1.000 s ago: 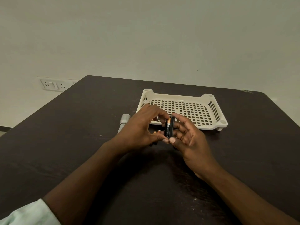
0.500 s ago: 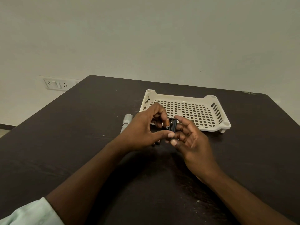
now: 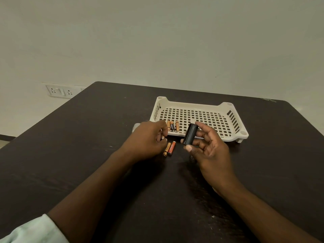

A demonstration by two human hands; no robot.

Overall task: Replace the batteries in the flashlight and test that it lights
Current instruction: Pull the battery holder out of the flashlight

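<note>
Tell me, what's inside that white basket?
Three batteries lie side by side at the near left of the basket; the rest of its grid floor shows bare. The right hand, holding a black holder, covers a small part of the front edge.

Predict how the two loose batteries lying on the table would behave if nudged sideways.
The two batteries are small smooth cylinders lying on their sides, so they would probably roll. The table looks flat and hard, with no rim to stop them. They look light.
</note>
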